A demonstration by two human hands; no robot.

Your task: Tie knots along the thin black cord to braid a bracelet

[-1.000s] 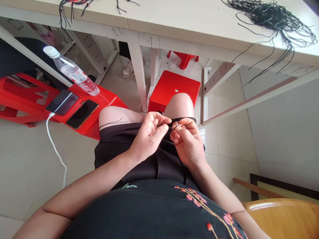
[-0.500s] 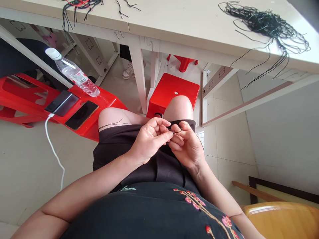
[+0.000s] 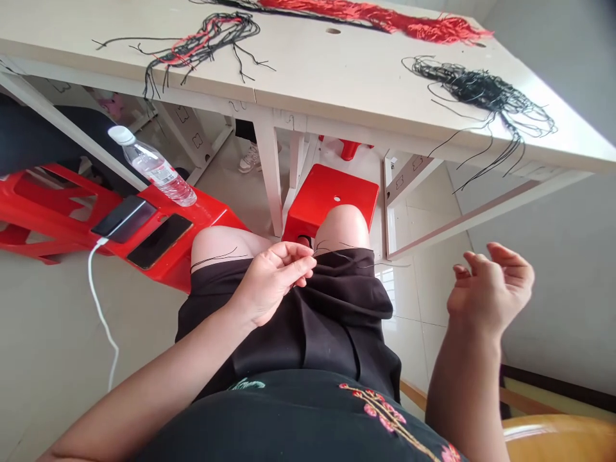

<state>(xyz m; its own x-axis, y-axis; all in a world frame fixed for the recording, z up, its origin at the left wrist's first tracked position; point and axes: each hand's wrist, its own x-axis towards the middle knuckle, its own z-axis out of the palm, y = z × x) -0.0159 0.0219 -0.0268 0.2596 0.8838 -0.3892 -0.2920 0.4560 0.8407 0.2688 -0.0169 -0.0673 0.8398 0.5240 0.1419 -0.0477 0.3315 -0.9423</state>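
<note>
I sit with my knees under a pale table (image 3: pixel 337 77). My left hand (image 3: pixel 274 282) rests on my lap over the black shorts (image 3: pixel 337 314), fingers pinched on a thin black cord (image 3: pixel 346 256) that runs right across my knee. My right hand (image 3: pixel 488 289) is lifted out to the right, away from my lap, fingers loosely curled; the cord seems to lead toward it, but I cannot see it held. Another black cord (image 3: pixel 216 256) lies across my left thigh.
On the table lie a tangle of black cords (image 3: pixel 481 96), a black-and-red bundle (image 3: pixel 202 42) and red tassels (image 3: pixel 385 16). A red stool (image 3: pixel 332 192) stands under it. At left a red stool (image 3: pixel 58 205) carries a water bottle (image 3: pixel 151 168) and two phones (image 3: pixel 139 224), one on a white cable (image 3: pixel 103 308).
My right hand has pulled away from my left hand, out to the right and up. My left hand stays on the lap. My head has tilted up, showing more tabletop.
</note>
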